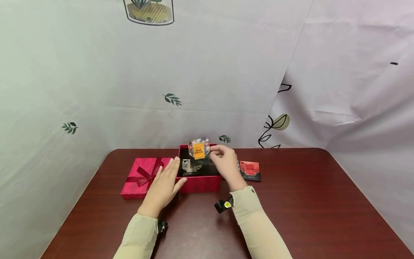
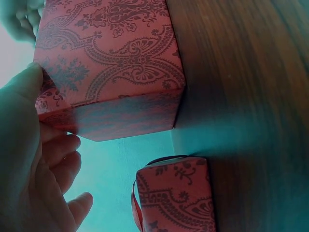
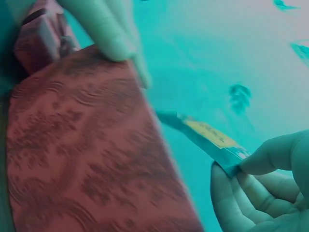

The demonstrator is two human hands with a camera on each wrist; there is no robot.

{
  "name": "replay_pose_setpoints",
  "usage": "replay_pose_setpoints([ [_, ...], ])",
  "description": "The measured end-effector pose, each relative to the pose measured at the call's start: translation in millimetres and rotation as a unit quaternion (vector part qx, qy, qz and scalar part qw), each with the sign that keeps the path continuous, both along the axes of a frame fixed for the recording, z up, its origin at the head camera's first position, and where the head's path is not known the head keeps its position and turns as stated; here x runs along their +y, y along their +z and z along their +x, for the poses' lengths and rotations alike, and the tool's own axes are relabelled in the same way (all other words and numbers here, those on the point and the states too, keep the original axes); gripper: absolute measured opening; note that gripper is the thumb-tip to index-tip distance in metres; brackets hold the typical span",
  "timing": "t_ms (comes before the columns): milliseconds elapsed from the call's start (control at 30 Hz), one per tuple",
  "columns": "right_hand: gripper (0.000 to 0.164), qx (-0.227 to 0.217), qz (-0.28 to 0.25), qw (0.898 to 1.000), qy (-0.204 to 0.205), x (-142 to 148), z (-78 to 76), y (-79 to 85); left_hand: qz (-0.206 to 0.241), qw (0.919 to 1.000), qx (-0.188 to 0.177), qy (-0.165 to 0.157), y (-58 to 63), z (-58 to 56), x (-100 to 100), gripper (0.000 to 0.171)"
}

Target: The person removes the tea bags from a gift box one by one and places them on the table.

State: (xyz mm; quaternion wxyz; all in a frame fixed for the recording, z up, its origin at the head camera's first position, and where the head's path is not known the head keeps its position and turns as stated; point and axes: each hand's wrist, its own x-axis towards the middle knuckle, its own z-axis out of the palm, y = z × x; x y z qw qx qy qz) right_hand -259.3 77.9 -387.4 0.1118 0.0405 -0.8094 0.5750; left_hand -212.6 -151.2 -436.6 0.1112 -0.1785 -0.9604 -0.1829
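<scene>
A red patterned gift box [image 1: 199,184] stands without its lid on the table, its inside dark. My left hand [image 1: 164,182] rests at the box's left edge, fingers extended, with the thumb on the near front corner [image 2: 43,96]. Between thumb and fingers, my right hand [image 1: 224,162] pinches a flat sachet [image 1: 198,149] by its edge, tilted above the box. This sachet is dark at the bottom, with a yellow-orange label and colourful print. Another sachet [image 1: 191,166] with a pale pattern lies inside the box. The box's right part is partly hidden by the right hand.
Left of the box lies the red lid [image 1: 132,183] with a dark red ribbon bow. A red and black sachet [image 1: 250,169] lies on the table at the right, with part of another beside it. Behind the brown table [image 1: 297,201] hangs a pale printed curtain [image 1: 226,72].
</scene>
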Motion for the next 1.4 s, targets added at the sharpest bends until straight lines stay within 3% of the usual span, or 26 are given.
replay_pose_setpoints([
  [300,0.022,-0.034,-0.085,0.996,0.004,44,12.9,8.1,0.005,0.9999,0.012,-0.001,-2.4,1.7,0,0.077],
  [600,0.024,-0.053,-0.119,0.991,-0.013,80,16.3,14.9,0.004,0.9999,0.013,0.0,-3.7,1.4,-2,0.077],
  [900,0.028,-0.071,-0.114,0.99,-0.05,114,11.3,11.2,0.003,0.9999,0.011,-0.003,-1.6,-0.3,-1,0.078],
  [1400,0.036,-0.134,-0.098,0.977,-0.135,174,8.8,-9.9,-0.003,1.0,0.002,-0.001,-0.9,-1.3,-1,0.079],
])
